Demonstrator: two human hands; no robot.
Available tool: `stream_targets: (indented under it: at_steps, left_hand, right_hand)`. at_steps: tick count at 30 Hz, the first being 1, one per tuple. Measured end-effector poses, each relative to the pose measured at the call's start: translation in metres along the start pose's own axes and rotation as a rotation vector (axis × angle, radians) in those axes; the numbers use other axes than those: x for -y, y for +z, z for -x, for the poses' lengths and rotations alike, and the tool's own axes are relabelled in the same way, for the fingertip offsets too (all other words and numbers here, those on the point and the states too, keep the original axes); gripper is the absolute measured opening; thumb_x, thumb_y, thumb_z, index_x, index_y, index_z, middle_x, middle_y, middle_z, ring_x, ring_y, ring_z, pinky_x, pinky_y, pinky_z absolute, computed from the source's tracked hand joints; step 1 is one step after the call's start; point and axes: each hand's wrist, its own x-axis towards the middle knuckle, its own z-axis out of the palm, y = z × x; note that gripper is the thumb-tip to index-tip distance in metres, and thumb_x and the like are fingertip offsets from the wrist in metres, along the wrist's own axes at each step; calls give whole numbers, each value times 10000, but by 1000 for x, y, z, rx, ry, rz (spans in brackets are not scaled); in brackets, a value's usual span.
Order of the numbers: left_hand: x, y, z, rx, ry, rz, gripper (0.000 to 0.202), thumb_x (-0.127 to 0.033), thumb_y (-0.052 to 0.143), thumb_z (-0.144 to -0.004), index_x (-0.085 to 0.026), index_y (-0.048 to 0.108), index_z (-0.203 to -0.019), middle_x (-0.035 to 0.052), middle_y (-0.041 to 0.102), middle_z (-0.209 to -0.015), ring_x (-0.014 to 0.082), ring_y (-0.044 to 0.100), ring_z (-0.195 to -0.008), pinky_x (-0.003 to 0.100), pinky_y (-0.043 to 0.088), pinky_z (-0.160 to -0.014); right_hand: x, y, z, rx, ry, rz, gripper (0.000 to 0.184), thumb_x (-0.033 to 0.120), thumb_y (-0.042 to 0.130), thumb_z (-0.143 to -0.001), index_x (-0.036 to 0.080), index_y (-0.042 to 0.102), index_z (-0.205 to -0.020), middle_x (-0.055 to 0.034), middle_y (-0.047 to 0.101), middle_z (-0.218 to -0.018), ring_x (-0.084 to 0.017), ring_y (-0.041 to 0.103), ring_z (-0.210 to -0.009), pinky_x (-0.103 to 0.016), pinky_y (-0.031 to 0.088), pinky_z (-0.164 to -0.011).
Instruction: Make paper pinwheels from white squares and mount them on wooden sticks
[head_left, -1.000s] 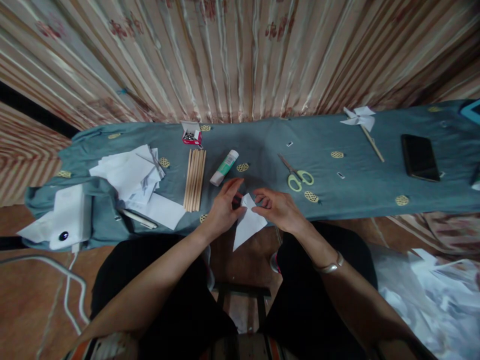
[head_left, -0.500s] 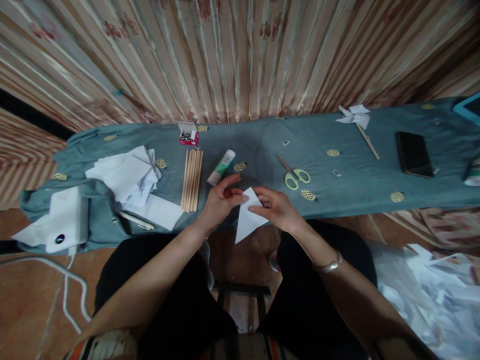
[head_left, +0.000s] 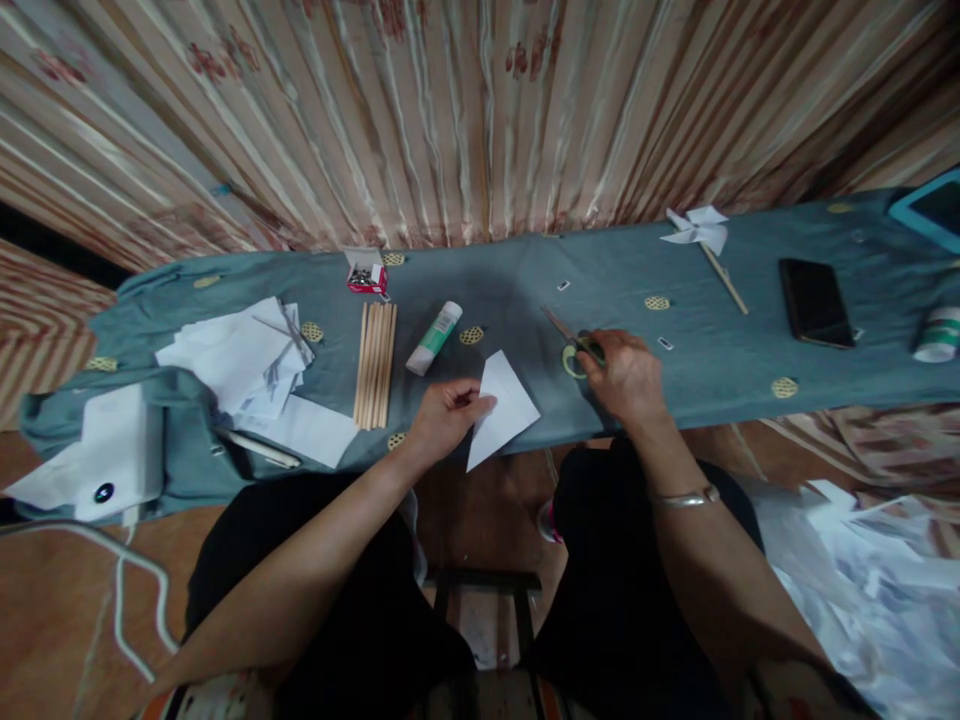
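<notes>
My left hand (head_left: 450, 420) pinches a folded white paper triangle (head_left: 506, 405) by its left side, at the table's front edge. To its right, my right hand (head_left: 626, 372) has its fingers closed on the handles of the scissors (head_left: 574, 358), which still lie on the cloth with the blades pointing away to the left. One pale green handle loop shows; the other is mostly covered by the fingers. Near my left hand lie a glue stick (head_left: 435, 338) and a row of several wooden sticks (head_left: 375, 366).
A small red box of metal pins (head_left: 367, 275) stands behind the sticks. Loose white paper (head_left: 232, 350) and a white power bank (head_left: 124, 455) are at left. A paper pinwheel (head_left: 701, 232) on a stick and a black phone (head_left: 816, 302) lie right. Scrap paper (head_left: 862, 590) fills a bag below.
My right hand has let go of the paper triangle and moved right onto the scissors. My left hand alone keeps hold of the paper. The view has shifted slightly.
</notes>
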Motion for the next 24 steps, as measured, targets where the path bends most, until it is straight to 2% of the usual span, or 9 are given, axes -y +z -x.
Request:
stream_targets:
  at_steps: [6,9,11,13,15,17,20,22,24]
  left_hand:
    - [0,3,1,-19,-31,18,222,-366,722,-658,-152,673,-687,-34,610,-596,92,498,-554,211,373,-542]
    - [-2,4,1,-38,-66,37,233,-380,723,-652,-154,682,-691,-24,632,-614,99,515,-559,216,381,-536]
    - [-4,5,2,-37,-89,61,238,-381,732,-641,-153,691,-698,-19,645,-624,103,529,-562,218,390,-539]
    - [-5,7,2,-23,-108,77,243,-378,743,-634,-153,707,-716,-14,659,-639,104,540,-564,218,397,-542]
    - [-6,9,2,-3,-124,82,242,-373,755,-627,-153,717,-721,-16,665,-642,98,535,-553,212,393,-533]
    - [-7,11,3,21,-139,84,236,-362,763,-624,-151,723,-722,-20,661,-632,89,522,-536,205,383,-521]
    - [-9,14,4,61,-161,82,222,-352,763,-629,-145,712,-693,-31,630,-588,75,490,-501,199,371,-505]
    - [-10,16,5,83,-175,76,217,-348,758,-632,-143,703,-677,-37,611,-570,72,479,-488,200,368,-498]
    - [-10,16,5,93,-181,72,211,-342,754,-629,-144,704,-681,-33,617,-581,78,495,-499,203,374,-500]
  right_hand:
    - [0,1,1,94,-11,63,305,301,586,-866,133,682,-1102,-182,717,-982,-325,670,-865,-454,515,-788]
    - [2,-2,2,128,-10,78,296,287,593,-859,127,687,-1090,-182,722,-942,-338,662,-880,-472,513,-803]
    - [6,-4,2,111,-26,36,298,289,577,-874,125,690,-1094,-194,717,-1013,-348,648,-955,-489,503,-856]
    - [13,-7,4,65,-33,-100,312,308,540,-902,127,691,-1106,-194,699,-1118,-339,626,-1047,-486,485,-921]
    - [24,-8,6,62,21,-347,325,359,524,-918,149,703,-1089,-157,707,-1122,-296,640,-1030,-438,506,-900]
    - [36,-8,10,184,109,-668,329,440,559,-895,188,726,-1027,-97,741,-1010,-236,672,-893,-364,540,-781]
    - [51,-2,15,463,205,-1054,340,512,657,-812,209,744,-941,-44,759,-892,-180,670,-767,-301,537,-684]
    - [57,2,17,548,281,-1199,346,502,728,-750,197,741,-913,-41,762,-867,-162,666,-731,-287,534,-660]
    - [59,5,19,571,344,-1276,340,472,772,-708,182,734,-882,-43,761,-845,-152,665,-703,-282,533,-643]
